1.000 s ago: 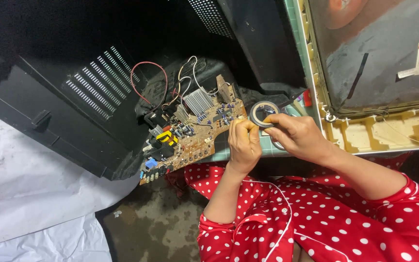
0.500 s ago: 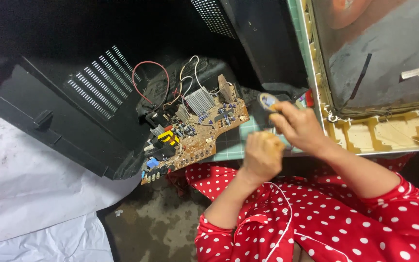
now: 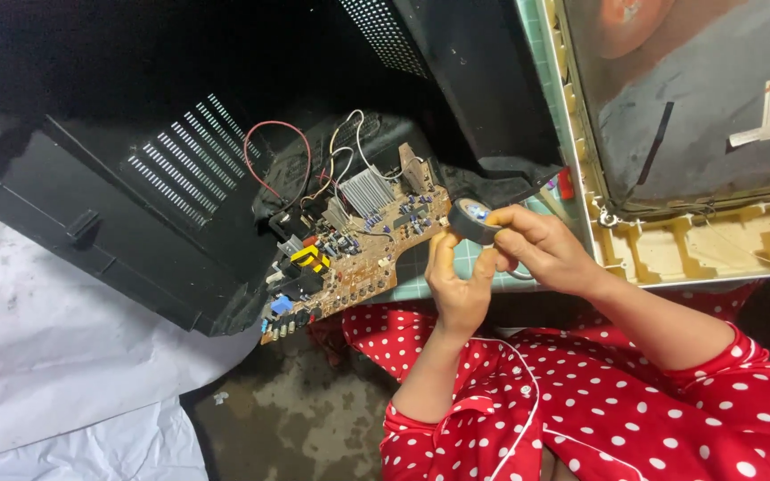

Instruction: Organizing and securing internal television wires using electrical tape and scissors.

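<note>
A roll of black tape (image 3: 471, 219) is held up in front of me, just right of a brown circuit board (image 3: 363, 240). My right hand (image 3: 541, 249) pinches the roll from the right with its fingertips on the rim. My left hand (image 3: 456, 289) sits right under the roll, fingers raised and touching its lower edge. Both arms wear red sleeves with white dots. Whether a loose tape end runs between the hands is too small to tell.
The circuit board, with red and white wires (image 3: 278, 151), leans out of a black set housing (image 3: 153, 178) with vent slots. A picture tube in a cream frame (image 3: 670, 249) lies at the right. White sheeting (image 3: 46, 356) covers the left floor. A green mat (image 3: 416, 287) is under the board.
Half a second ago my left hand had dropped below and away from the roll; now it is back up against it. The roll has shifted slightly left, toward the board.
</note>
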